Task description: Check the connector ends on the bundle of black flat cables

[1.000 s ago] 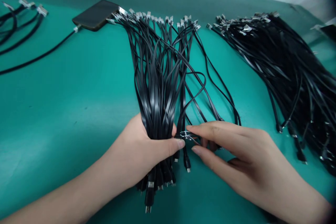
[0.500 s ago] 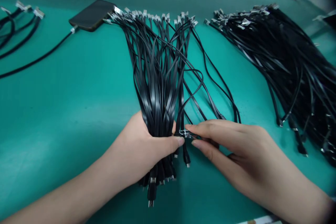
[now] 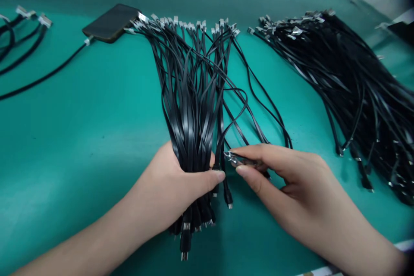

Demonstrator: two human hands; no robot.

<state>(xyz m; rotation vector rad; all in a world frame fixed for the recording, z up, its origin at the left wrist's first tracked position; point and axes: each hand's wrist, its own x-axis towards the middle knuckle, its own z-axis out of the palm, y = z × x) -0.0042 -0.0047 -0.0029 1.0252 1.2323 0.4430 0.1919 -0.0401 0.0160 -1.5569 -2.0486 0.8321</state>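
Note:
My left hand (image 3: 181,181) is closed round a thick bundle of flat black cables (image 3: 190,116). Their small metal plugs point down below the fist, and the USB-A plugs lie fanned out on the far side. One plug (image 3: 229,200) dangles just right of my left thumb. In my right hand (image 3: 284,181), thumb and fingers pinch a small metal-jawed tool (image 3: 233,159). Its shiny tips sit close to the right side of the bundle, apart from the left thumb. The palm hides the rest of that tool, so its exact kind is unclear.
A dark phone-like device (image 3: 111,23) with a cable plugged in lies at the back left. Thicker cables (image 3: 29,39) curl at the left edge. On the right lies a big pile of black cables (image 3: 349,73). Everything rests on a green mat (image 3: 80,138).
The metal jaws have drawn away from the cable by my left thumb and tilted slightly upward. My left hand keeps its hold on the bundle. The whole view has shifted slightly.

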